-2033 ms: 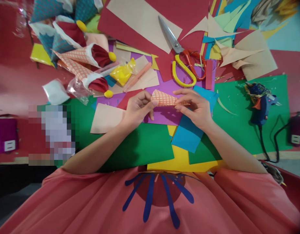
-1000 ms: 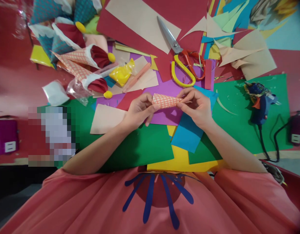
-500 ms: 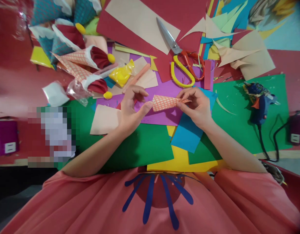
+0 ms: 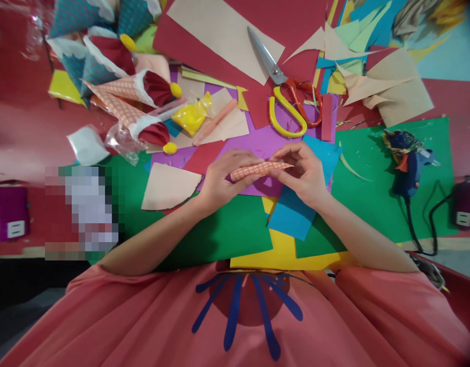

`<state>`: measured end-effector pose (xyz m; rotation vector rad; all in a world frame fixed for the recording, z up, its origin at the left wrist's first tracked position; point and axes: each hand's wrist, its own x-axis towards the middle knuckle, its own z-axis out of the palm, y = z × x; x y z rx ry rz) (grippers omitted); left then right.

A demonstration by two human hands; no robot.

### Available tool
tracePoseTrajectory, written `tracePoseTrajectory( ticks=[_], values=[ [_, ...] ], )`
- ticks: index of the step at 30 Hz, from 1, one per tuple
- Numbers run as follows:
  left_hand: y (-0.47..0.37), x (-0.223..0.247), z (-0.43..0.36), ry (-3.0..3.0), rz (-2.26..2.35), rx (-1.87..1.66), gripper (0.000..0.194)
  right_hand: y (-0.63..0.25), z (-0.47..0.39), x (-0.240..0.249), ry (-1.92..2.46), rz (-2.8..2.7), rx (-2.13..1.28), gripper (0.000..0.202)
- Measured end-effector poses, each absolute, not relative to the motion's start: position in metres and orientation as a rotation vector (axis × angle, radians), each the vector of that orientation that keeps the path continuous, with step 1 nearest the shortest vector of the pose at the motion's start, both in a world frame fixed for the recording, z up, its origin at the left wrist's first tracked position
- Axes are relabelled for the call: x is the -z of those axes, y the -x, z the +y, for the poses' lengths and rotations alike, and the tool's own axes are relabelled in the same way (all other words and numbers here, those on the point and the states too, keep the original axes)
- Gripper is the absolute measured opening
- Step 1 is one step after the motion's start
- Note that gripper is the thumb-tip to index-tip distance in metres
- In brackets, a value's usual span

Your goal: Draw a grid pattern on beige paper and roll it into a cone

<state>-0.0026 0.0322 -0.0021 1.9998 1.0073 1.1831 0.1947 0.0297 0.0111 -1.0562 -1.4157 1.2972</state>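
Note:
Between my two hands lies a small paper cone (image 4: 254,169) with an orange and cream checked pattern, its tip pointing right. My left hand (image 4: 228,176) is closed round the wide end, thumb below and fingers behind. With thumb and fingers my right hand (image 4: 301,171) pinches the cone near its narrow tip. A purple sheet (image 4: 238,140) is under the hands, and a blue paper piece (image 4: 292,214) lies below the right one. Left of my left hand rests a cream fan-shaped piece (image 4: 168,187) with a dark curved edge.
Large scissors (image 4: 275,71) with yellow and red handles lie beyond the hands. A blue glue gun (image 4: 409,171) with a cord rests on green sheet (image 4: 376,204) at right. Finished-looking checked cones (image 4: 124,92) and a yellow packet (image 4: 192,114) are at left; paper scraps (image 4: 367,84) are at back right.
My left hand has moved in from beside the wide end and closed on the cone. The cone looks flatter and turned, and the cream piece shows more fully.

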Motion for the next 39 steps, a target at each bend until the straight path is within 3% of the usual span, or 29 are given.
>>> tracePoseTrajectory(
  ticks=[39],
  values=[
    [0.0075, 0.0004, 0.0326, -1.896, 1.098, -1.168, 0.019, -0.1961, 0.0331, -0.0145, 1.094, -1.218, -1.456, 0.033]
  ],
)
